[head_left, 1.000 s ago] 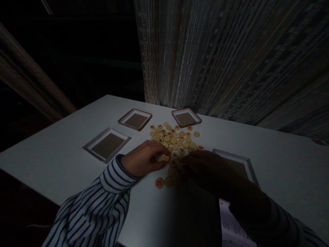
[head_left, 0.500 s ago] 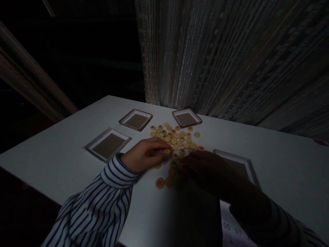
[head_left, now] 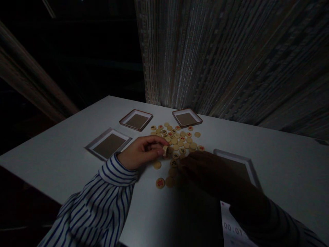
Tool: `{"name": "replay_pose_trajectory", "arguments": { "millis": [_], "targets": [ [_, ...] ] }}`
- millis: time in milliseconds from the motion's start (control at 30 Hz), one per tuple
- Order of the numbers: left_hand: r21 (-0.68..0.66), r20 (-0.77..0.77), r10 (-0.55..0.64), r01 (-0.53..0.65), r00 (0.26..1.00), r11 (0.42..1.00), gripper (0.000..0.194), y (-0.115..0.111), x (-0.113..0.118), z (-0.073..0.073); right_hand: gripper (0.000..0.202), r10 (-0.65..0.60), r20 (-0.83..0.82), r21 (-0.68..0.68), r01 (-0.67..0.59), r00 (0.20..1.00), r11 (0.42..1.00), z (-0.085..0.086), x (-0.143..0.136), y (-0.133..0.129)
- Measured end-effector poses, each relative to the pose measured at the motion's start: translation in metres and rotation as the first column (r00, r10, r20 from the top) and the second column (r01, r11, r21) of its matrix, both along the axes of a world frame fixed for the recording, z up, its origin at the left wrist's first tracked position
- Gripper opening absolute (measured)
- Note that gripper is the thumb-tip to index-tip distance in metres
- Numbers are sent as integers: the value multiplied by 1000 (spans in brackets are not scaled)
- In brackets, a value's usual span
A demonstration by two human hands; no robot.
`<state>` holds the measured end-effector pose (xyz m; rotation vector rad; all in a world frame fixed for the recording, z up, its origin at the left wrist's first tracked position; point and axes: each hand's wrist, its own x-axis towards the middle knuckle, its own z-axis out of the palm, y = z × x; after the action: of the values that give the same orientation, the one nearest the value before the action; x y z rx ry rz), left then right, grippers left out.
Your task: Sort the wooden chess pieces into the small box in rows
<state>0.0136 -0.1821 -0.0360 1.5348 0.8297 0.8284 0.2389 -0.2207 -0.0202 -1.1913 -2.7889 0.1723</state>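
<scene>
Round wooden Chinese chess pieces (head_left: pixel 174 141) lie in a loose heap mid-table, some showing red or black characters, others blank side up. At the heap's left edge my left hand (head_left: pixel 144 151) pinches one chess piece (head_left: pixel 165 151), tilted on edge between thumb and fingers. My right hand (head_left: pixel 203 169) rests low over the heap's right side in deep shadow; its fingertips are too dark to tell if they hold anything. Nearest me lie a red-marked chess piece (head_left: pixel 160 183) and a blank one (head_left: pixel 170 181).
Shallow open trays stand around the heap: a grey one (head_left: pixel 88 147) at left, a brown-rimmed one (head_left: pixel 140 129) behind it, another (head_left: pixel 189 126) at the back and a grey one (head_left: pixel 253 168) at right. A lit screen with digits (head_left: pixel 232 228) lies under my right forearm. String curtains (head_left: pixel 205 51) hang behind the white table.
My left hand has tipped its chess piece up on edge and shifted slightly left, uncovering a blank piece below it. My right hand has barely moved.
</scene>
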Motion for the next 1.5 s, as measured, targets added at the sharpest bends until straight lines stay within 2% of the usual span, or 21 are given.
{"name": "replay_pose_trajectory", "arguments": {
  "millis": [267, 500, 733, 867, 1267, 1500],
  "targets": [
    [-59, 113, -58, 65, 992, 996, 24, 2, -1, -2, 16, 3, 3, -8, -3, 1000, 1000, 2, -2, -1],
    [-81, 86, -33, 40, 996, 996, 21, 3, 1, -2, 16, 7, -24, 36, -6, 1000, 999, 1, -4, -3],
    [-210, 111, -89, 111, 990, 971, 21, 4, 6, -3, 20, 57, -195, 237, -10, 979, 972, -7, -6, -2],
    [-231, 142, -109, 140, 984, 963, 21, 3, 7, -5, 20, 113, -257, 334, -21, 960, 942, -9, -9, -3],
    [-285, 150, -109, 148, 983, 947, 27, 2, 10, -6, 22, 133, -281, 291, -47, 950, 955, -12, -14, -4],
    [-232, 91, -113, 132, 989, 964, 23, 2, 10, -6, 24, 126, -260, 285, -49, 957, 957, -20, -13, -4]
  ]
}}
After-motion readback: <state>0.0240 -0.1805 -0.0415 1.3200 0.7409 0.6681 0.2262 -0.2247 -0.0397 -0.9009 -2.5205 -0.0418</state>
